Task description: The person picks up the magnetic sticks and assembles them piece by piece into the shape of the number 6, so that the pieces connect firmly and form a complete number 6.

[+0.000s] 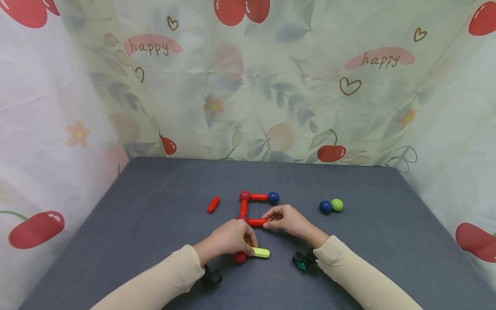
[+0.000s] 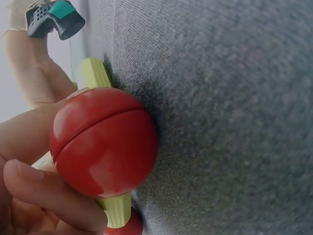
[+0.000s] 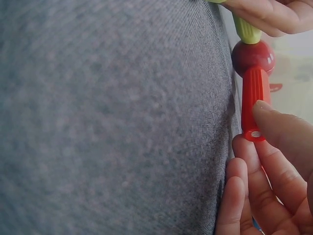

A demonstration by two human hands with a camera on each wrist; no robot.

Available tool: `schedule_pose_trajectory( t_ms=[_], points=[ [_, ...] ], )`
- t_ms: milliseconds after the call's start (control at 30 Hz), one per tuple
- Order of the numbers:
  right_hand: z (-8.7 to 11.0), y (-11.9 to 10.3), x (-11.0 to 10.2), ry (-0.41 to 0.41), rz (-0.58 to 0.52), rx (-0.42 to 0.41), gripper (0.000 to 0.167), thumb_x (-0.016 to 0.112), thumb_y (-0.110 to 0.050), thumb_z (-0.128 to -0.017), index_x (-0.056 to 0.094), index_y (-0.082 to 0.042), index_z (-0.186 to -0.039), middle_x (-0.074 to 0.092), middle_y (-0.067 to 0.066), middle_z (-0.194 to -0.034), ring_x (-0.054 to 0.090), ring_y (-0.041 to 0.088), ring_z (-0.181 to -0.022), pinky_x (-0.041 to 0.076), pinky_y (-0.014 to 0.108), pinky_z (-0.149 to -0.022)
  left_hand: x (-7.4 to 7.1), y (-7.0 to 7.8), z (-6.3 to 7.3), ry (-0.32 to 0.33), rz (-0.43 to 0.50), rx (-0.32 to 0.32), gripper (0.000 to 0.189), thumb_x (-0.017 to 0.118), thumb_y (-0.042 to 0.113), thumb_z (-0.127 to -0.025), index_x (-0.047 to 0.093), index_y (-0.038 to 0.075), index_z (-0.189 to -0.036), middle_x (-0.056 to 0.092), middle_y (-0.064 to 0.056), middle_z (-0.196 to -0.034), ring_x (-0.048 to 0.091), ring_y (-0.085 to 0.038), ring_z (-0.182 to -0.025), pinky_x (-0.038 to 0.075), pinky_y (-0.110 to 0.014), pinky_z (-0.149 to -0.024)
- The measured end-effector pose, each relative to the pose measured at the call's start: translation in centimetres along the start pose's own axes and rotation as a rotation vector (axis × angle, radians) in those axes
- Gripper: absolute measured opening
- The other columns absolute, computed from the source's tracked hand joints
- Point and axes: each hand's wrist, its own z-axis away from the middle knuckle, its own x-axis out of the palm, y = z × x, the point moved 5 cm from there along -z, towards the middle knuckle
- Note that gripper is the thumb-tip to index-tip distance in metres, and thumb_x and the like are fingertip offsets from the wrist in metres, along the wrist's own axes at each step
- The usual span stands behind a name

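Note:
In the head view, a built frame of magnetic-looking rods and balls lies mid-table. At its top, a red ball [image 1: 245, 196] joins a red rod [image 1: 259, 197] ending in a blue ball [image 1: 273, 198]. Another red rod [image 1: 243, 208] runs down to a middle red ball [image 3: 254, 56]. My right hand [image 1: 288, 221] pinches the free end of the lower red rod [image 3: 255, 95], which meets that ball. My left hand [image 1: 232, 238] pinches a yellow-green rod [image 1: 261, 252] beside the lower red ball [image 2: 105, 142]. A second yellow-green rod [image 2: 117, 209], mostly under this hand overhead, links the two balls.
A loose red rod [image 1: 213, 204] lies left of the frame. To the right, a blue ball [image 1: 325, 207] and a lime-green ball [image 1: 337, 205] sit side by side on the grey cloth [image 1: 155, 224]. Printed curtains [image 1: 255, 86] surround the table's back and sides.

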Motion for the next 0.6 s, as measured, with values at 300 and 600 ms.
schedule_pose_trajectory(
  t_ms=[300,600],
  points=[
    [-0.02,0.03,0.01,-0.001,-0.001,0.001,0.02,0.076,-0.018,-0.084,0.073,-0.009,-0.101,0.07,0.0,-0.088,0.059,0.013,-0.076,0.05,0.027,-0.072,-0.06,0.28,0.22,0.007,0.004,0.015,0.011,0.084,0.012,-0.074,0.074,0.016,-0.079,0.065,0.006,-0.067,0.056,-0.009,-0.062,0.047,-0.024,-0.06],
    [-0.12,0.09,0.01,-0.004,-0.003,0.005,0.02,0.076,-0.018,-0.084,0.073,-0.009,-0.102,0.069,0.0,-0.088,0.059,0.013,-0.076,0.049,0.027,-0.071,-0.06,0.21,0.15,-0.003,0.026,0.022,0.014,0.084,0.012,-0.073,0.073,0.016,-0.081,0.066,0.007,-0.07,0.058,-0.008,-0.064,0.048,-0.024,-0.061]
  ],
)
